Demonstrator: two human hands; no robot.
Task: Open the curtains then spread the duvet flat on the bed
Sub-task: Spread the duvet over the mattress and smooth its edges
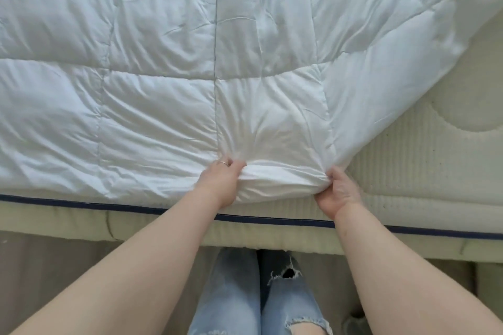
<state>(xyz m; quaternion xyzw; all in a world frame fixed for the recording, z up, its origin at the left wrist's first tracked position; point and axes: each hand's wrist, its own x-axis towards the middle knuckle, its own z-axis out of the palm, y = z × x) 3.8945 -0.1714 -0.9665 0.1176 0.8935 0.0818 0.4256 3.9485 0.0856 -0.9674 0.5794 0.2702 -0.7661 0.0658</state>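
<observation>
A white quilted duvet [163, 68] covers most of the bed, from the left edge of the view to past the middle. Its right part lies slanted, so its edge runs diagonally and leaves the cream mattress [424, 160] bare at the right. My left hand [220, 182], with a ring on one finger, grips the duvet's near edge. My right hand [336, 190] pinches the duvet's near corner where the diagonal edge begins. The cloth bunches into folds between the two hands. No curtains are in view.
The mattress has a dark blue piping line [109, 207] along its near side. Below it stand my legs in torn light-blue jeans [245, 299], close against the bed. Brownish floor [54, 266] shows at the left.
</observation>
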